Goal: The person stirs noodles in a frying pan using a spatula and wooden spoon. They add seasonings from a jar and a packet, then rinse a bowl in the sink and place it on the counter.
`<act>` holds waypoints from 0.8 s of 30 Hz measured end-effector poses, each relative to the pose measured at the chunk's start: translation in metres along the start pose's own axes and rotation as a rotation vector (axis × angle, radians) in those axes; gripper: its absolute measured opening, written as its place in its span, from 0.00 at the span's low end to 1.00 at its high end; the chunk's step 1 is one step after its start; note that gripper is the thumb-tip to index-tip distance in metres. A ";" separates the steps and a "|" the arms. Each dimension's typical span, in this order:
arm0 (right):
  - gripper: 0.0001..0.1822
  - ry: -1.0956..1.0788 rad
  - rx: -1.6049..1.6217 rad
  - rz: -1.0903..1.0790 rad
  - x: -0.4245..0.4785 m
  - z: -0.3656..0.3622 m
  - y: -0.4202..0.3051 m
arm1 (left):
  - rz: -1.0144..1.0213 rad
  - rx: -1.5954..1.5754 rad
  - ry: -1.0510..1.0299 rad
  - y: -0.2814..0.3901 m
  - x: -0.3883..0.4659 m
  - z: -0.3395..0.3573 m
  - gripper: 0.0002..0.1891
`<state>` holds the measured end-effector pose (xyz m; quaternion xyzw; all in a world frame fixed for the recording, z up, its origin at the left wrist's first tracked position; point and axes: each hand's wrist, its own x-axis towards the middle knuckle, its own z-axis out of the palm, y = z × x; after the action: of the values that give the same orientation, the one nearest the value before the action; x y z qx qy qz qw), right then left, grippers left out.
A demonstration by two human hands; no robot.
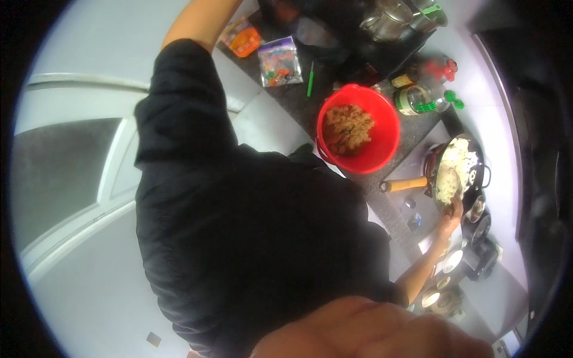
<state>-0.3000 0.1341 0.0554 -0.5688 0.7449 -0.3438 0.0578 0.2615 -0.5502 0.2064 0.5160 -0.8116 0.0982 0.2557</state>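
Note:
My right hand [453,214] reaches over the near rim of a dark pan [471,197] with a wooden handle [406,184] and a metal loop handle. Its fingers are at a pale, chopped or sliced food [452,168] heaped in the pan; a rounded, dull shape lies by the fingertips, and whether they hold it is unclear. Of my left arm [203,22] only the part below the black sleeve shows, leaving the picture at the top; the left hand is out of view. A red plastic bucket [385,127] holding brown, lumpy matter [351,127] stands on the dark countertop [291,103].
A green-handled knife [310,83], a clear printed packet [280,62] and an orange packet [245,42] lie left of the bucket. Jars [409,100] and metal pots [388,22] stand behind. Bowls [452,262] are beyond my right arm. Blurred bare skin [371,331] covers the bottom.

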 end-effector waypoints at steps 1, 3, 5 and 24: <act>0.49 0.002 0.002 0.011 -0.005 -0.003 0.004 | 0.011 -0.044 -0.052 0.003 0.000 0.000 0.11; 0.50 0.026 0.024 0.051 -0.026 -0.009 0.005 | 0.058 -0.141 -0.162 0.019 0.006 -0.002 0.13; 0.52 0.029 0.109 0.081 -0.028 -0.010 -0.006 | 0.139 -0.276 -0.006 0.023 0.000 0.000 0.15; 0.13 0.142 -0.339 0.175 -0.004 0.033 -0.079 | 0.376 -0.305 0.340 0.071 -0.179 -0.043 0.20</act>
<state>-0.2186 0.1140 0.0750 -0.4778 0.8409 -0.2464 -0.0620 0.2725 -0.3595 0.1581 0.2884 -0.8439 0.1055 0.4399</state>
